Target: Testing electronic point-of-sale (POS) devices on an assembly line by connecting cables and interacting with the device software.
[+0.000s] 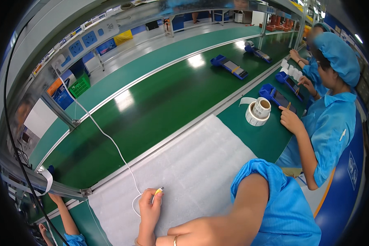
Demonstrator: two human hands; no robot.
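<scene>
pinching a small yellow-sleeved plug (pixel 158 191) between thumb and forefinger, the left hand (pixel 149 207) is raised over a white packing sheet (pixel 188 158) near the lower middle of the view, the metal tip pointing up and to the right. from that plug a white cable (pixel 110 138) loops beside the hand, then climbs to the upper left, across the green conveyor belt (pixel 160 98), toward the socket strip (pixel 76 48) on the metal frame. the right hand (pixel 201 233) reaches in from the right at the lower edge, just in front of the left wrist, a thin ring on one finger; its fingers are bent and partly cut off, so i cannot tell whether they grip anything.

the sheet covers much of the green desk (pixel 238 135). beyond its right corner sit two white label rolls (pixel 257 115), the smaller on top of the larger. just past them, a co-worker (pixel 334 100) in a blue cap and smock has a hand on a blue-and-black handheld terminal (pixel 277 97); a second terminal (pixel 290 85) lies behind it. two more terminals (pixel 230 67) rest on the belt, well apart from the plug.
</scene>
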